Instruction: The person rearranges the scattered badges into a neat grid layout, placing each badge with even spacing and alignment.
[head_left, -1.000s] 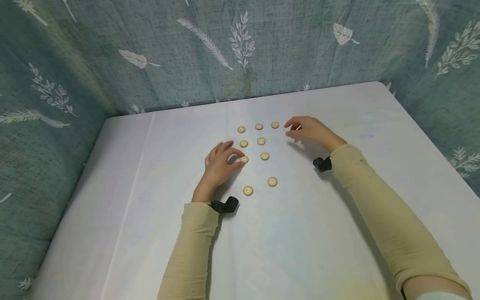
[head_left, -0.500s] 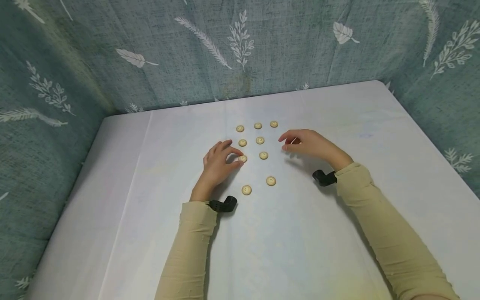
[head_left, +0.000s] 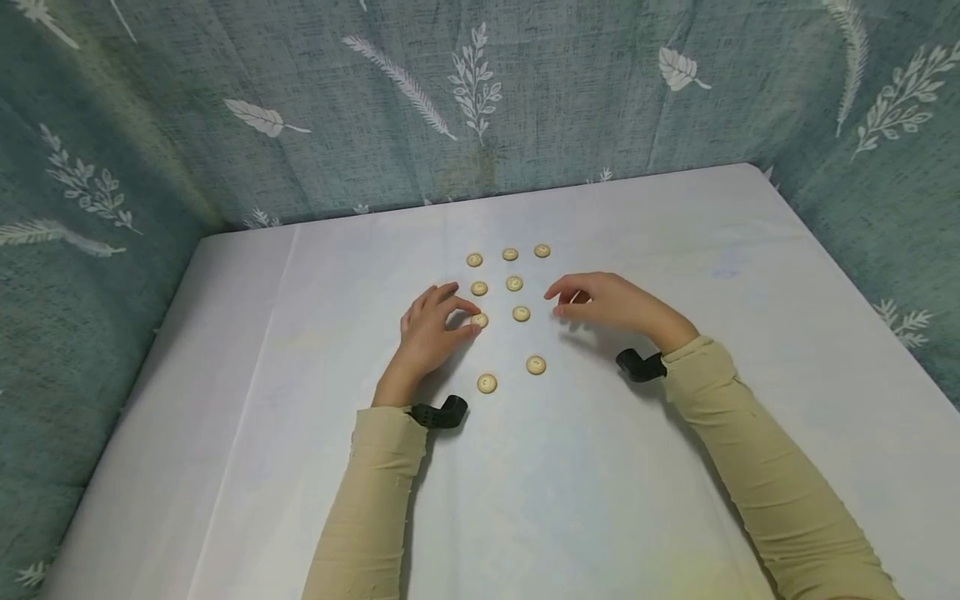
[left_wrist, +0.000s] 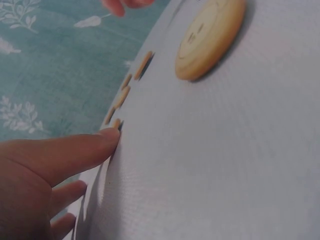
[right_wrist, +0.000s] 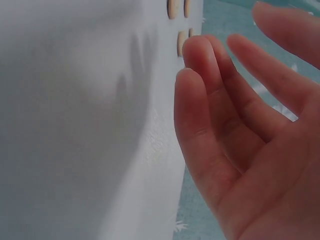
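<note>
Several round, cream-coloured buttons lie flat on the white-covered table in loose rows. With thumb and forefinger my left hand [head_left: 429,337] pinches one button [head_left: 481,320] by its edges, down at the table. In the left wrist view the thumb hides most of that button [left_wrist: 116,123]. To the right of the rows, my right hand [head_left: 611,302] hovers over the table with bent fingers and nothing in its grasp. Nearest to it is a button [head_left: 521,313] in the middle row. Its shadow falls on the cloth in the right wrist view.
Two buttons, a left one [head_left: 487,383] and a right one [head_left: 536,365], lie nearer to me than the others. Three buttons form the far row, with a middle one [head_left: 510,254]. A green leaf-patterned curtain [head_left: 360,125] surrounds the table's [head_left: 600,500] far and side edges.
My right hand has come from beside the far row back towards me, to beside the middle rows. The left hand keeps its pinch on the same button in place.
</note>
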